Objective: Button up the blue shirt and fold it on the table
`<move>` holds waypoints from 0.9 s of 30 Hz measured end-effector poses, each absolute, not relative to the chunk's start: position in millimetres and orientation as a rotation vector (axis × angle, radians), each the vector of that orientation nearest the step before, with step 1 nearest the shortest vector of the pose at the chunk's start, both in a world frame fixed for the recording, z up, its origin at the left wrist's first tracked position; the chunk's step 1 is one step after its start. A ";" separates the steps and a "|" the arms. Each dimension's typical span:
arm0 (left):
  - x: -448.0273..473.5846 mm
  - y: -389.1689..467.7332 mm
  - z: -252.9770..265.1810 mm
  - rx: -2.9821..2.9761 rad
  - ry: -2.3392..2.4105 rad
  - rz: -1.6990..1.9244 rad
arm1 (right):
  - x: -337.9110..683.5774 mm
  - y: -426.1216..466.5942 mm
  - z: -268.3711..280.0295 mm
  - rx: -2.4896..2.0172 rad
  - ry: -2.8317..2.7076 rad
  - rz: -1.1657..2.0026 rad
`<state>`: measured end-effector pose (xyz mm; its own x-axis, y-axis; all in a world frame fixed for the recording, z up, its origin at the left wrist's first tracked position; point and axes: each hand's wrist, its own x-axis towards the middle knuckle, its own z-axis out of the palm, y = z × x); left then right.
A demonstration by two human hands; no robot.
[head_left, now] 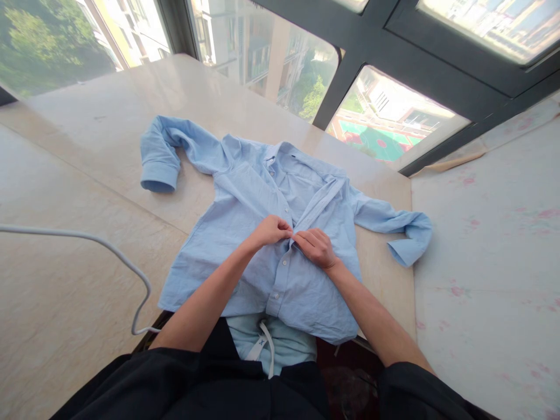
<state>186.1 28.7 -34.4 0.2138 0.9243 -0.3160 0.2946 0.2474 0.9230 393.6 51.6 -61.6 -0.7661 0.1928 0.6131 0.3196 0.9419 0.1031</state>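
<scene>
A light blue button-up shirt (249, 198) lies spread on a pale stone ledge, its collar pointing toward the window and its sleeves out to both sides. The lower buttons are fastened, while the front gapes in a V near the collar. My left hand (273, 230) pinches the shirt's front edge at the middle of the placket. Right beside it, my right hand (315, 246) is closed on the other front edge, fingertips meeting those of the left. Whatever button sits between the fingertips is hidden. Further small white buttons show above and below the hands.
The stone ledge (87, 157) runs up to grey-framed windows (324, 114). A white cable (109, 245) curves over the ledge at left. A flower-patterned wall (485, 280) bounds the right side, close to the right sleeve.
</scene>
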 end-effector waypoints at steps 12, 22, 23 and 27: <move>192.0 15.4 -44.1 1.397 1.426 0.771 | 390.5 50.5 -60.2 -0.327 -2.451 -0.201; 181.7 24.8 -41.1 1.316 1.297 0.679 | 389.3 48.9 -59.3 -0.337 -2.504 -0.183; 181.9 25.1 -41.2 1.319 1.304 0.680 | 389.3 49.1 -59.3 -0.326 -2.500 -0.179; 185.0 24.1 -42.3 1.323 1.353 0.678 | 390.1 50.1 -59.6 -0.322 -2.526 -0.215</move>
